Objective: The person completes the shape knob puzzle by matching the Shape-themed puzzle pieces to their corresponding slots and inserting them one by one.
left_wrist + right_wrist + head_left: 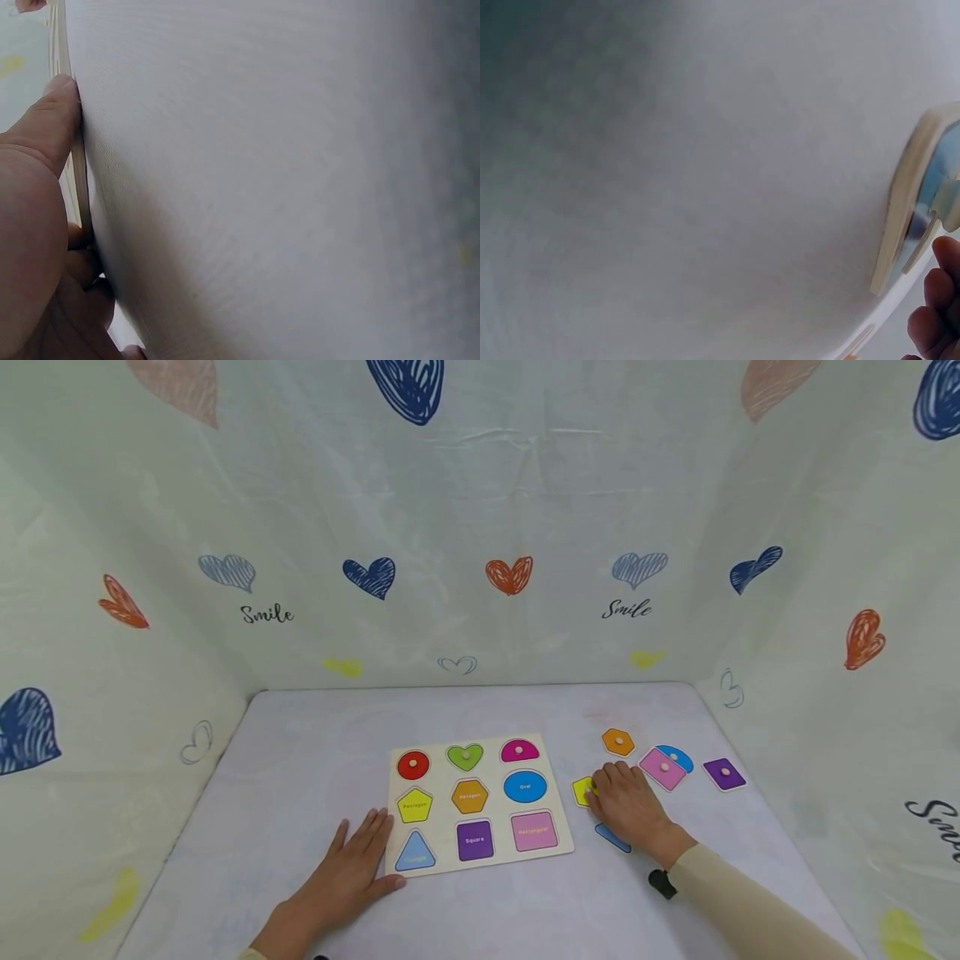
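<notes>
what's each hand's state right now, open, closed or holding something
Left hand: open, touching the board's left edge.
Right hand: at the yellow piece; fingertips hidden, so cannot tell if it grips.

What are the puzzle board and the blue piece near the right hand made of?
The puzzle board looks like wood, perhaps pressed: its side shows pale tan, its face smooth and printed. The blue piece seems wooden too: thick tan edge, shiny top that could be paint or printed film.

Head view overlooks the table [315, 760] both wrist views skim
</notes>
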`<state>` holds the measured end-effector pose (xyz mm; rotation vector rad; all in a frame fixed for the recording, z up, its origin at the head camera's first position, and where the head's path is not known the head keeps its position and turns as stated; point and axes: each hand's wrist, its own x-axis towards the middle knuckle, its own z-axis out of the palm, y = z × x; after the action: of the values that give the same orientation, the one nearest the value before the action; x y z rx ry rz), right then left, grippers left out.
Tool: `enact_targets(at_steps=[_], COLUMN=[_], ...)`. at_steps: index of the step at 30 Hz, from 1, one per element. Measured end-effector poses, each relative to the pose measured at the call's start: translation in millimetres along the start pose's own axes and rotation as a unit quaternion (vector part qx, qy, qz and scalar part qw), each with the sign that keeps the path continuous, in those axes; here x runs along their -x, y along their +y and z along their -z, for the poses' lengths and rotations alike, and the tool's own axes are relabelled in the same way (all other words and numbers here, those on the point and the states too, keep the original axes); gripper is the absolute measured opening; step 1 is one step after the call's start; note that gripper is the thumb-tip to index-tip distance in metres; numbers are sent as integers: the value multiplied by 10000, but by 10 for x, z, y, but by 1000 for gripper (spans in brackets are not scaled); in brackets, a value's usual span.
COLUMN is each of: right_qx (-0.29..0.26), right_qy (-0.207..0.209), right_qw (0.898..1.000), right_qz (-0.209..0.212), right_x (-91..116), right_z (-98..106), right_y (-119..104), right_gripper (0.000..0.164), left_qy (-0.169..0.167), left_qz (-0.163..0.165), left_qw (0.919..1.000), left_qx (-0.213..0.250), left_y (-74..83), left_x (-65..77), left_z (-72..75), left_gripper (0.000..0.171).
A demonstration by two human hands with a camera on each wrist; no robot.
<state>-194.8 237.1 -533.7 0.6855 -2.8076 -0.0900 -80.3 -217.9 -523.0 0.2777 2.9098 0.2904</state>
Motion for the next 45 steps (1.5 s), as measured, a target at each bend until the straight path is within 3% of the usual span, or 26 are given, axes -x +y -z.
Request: enact_targets(at_steps=[6,22,30,39,45], right_qx=[-55,-26,114,82,106], right_qy=[-97,213,588,345,564], right_qw=[9999,9994,9956,9954,9906], right_qz=[18,284,721,890,1241], right_x=[-23,-254,-463,-660,-830], right_z=[8,114,169,262,265], right_y=[-19,-97,-333,-669,-927], right_gripper=[30,26,28,28,26], left_qy=[-21,-14,-31,18,-5], left_qz=[34,74,133,76,85], left_qw=[10000,10000,9998,9999,9997], left_qx=[72,65,170,152,210], left_y=[6,-5,36,20,8], left_x=[10,15,16,6,15], left_z=[13,-9,9,6,24], left_gripper=[104,104,104,104,104])
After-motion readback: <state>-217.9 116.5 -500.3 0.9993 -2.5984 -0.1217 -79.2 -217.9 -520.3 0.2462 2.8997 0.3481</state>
